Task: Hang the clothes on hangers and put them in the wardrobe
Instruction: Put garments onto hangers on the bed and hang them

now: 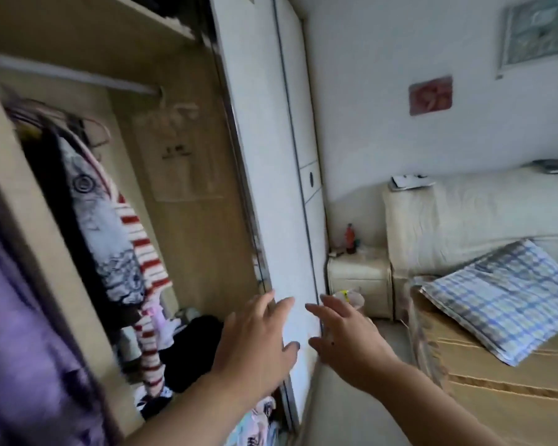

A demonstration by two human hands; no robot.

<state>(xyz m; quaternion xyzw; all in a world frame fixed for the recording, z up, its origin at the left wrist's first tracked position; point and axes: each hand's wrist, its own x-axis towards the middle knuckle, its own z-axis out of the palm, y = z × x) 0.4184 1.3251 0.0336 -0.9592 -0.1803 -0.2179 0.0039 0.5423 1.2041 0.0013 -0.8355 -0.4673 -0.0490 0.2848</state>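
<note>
I'm holding my left hand [255,346] and right hand [345,342], fingers spread, gripping nothing, at both edges of the sliding wardrobe door [271,188].

Bare forearms lead to the left grip [255,344] and right grip [347,344] — the latter's back bears one small dark spot.

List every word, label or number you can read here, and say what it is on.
No text here is legible.
Pale bag hanging in the wardrobe: some dark print, too blurred to read.
Red bottle on the nightstand: label too small to read.
</note>
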